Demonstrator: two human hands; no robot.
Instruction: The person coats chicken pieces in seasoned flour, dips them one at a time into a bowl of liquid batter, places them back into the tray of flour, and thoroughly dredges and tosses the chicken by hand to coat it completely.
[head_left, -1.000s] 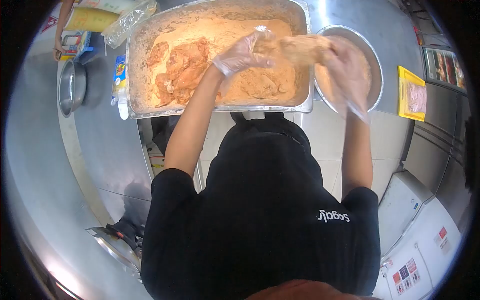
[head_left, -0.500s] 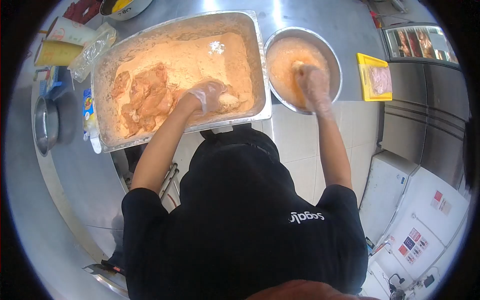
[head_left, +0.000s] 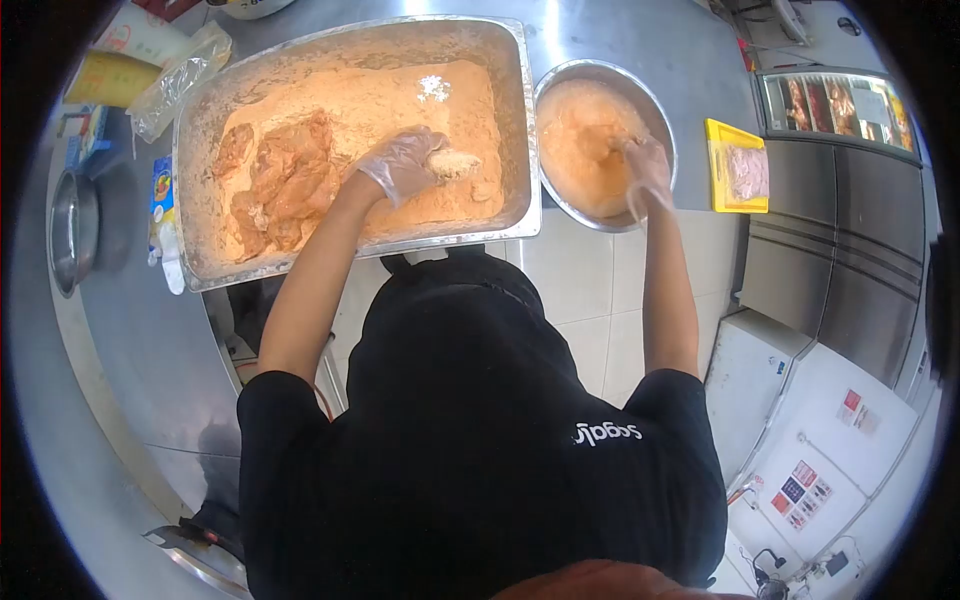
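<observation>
A large metal tray (head_left: 530, 130) holds orange-tinted flour (head_left: 380, 100), with raw marinated meat (head_left: 290, 180) heaped on its left side. My left hand (head_left: 402, 165), in a clear plastic glove, is closed on a flour-coated piece (head_left: 455, 165) over the right part of the tray. To the right stands a round metal bowl (head_left: 672, 140) of cloudy orange liquid (head_left: 580, 110). My right hand (head_left: 648, 168), also gloved, is at the bowl's right side, fingers bent toward the liquid. Whether it holds anything I cannot make out.
A yellow tray (head_left: 740, 190) with pale pink meat stands at the right table edge. At the left are a clear plastic bag (head_left: 180, 85), a yellow container (head_left: 110, 80), a blue-and-yellow packet (head_left: 162, 185) and an empty metal bowl (head_left: 72, 230).
My left hand has lifted slightly and turned, showing more of the coated piece. My right hand has drawn back toward the bowl's right rim, out of the middle of the liquid.
</observation>
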